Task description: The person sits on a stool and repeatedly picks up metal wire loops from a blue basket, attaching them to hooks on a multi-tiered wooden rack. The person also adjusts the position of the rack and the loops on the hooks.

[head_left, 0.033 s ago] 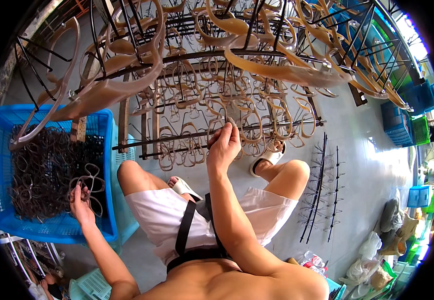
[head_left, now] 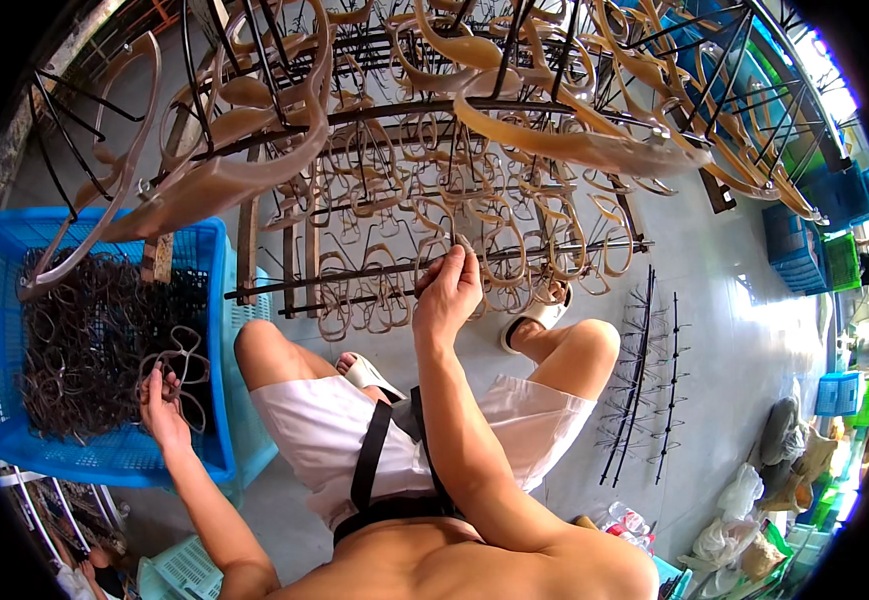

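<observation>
Your left hand [head_left: 163, 405] reaches into the blue plastic crate [head_left: 105, 460] at your left side, with its grip clamped on a few dark looped frames [head_left: 180, 360] lifted clear of the tangled pile [head_left: 75, 340]. The crate sits beside your knee, which keeps the stock within arm's reach. Your right hand [head_left: 447, 292] is raised to a horizontal bar of the metal rack [head_left: 555, 250], fingers pinched together on a small pale loop [head_left: 463, 243] at the bar. Amber frames [head_left: 555, 140] hang in rows on the upper rails, spaced apart so they do not touch. Spare hook strips [head_left: 645, 370] lie on the floor at your right.
</observation>
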`<state>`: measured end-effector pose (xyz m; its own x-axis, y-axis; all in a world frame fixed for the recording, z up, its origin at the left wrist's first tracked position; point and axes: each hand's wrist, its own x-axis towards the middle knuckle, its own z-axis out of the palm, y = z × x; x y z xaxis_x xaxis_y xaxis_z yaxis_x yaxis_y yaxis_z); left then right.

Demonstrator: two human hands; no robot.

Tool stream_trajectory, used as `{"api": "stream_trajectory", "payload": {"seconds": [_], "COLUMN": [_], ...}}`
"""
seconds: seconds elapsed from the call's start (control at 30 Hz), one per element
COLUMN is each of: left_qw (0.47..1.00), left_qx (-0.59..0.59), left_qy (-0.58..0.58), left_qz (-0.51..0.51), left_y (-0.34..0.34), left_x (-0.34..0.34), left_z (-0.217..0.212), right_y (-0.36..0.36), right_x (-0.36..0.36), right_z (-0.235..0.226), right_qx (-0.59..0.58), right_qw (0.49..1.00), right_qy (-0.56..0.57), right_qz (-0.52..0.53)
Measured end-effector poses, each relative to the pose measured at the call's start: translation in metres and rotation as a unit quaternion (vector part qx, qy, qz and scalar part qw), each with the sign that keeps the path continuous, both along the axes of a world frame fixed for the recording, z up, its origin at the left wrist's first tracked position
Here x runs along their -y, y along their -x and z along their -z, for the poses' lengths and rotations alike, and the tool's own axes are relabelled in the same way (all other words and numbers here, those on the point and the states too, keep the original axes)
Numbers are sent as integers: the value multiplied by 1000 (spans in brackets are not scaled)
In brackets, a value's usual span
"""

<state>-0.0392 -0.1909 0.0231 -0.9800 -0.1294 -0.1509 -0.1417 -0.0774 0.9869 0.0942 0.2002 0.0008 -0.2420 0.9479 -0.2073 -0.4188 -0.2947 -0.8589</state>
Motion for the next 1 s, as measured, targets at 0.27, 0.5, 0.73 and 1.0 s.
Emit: {"api": "stream_trajectory", "payload": {"seconds": [0.27, 0.5, 0.73, 1.0], "left_qw": [1000, 1000, 998, 993], "left_qx": [12, -11, -24, -33], "left_qy": [-2, -8, -52, -105], "left_qz": [2, 12, 17, 41], "left_y": [-8, -3, -3, -28], "left_x": [-17, -28, -32, -40], "left_z": [-10, -7, -15, -39], "right_y": [0, -1, -1, -1], "right_x": [-1, 15, 13, -1], "right_z": [-5, 4, 15, 1], "right_qx": [-17, 126, 235, 311], "right_qw": [999, 982, 937, 903], "right_qy": [14, -129, -256, -294], "right_qz": [-24, -54, -42, -16]}}
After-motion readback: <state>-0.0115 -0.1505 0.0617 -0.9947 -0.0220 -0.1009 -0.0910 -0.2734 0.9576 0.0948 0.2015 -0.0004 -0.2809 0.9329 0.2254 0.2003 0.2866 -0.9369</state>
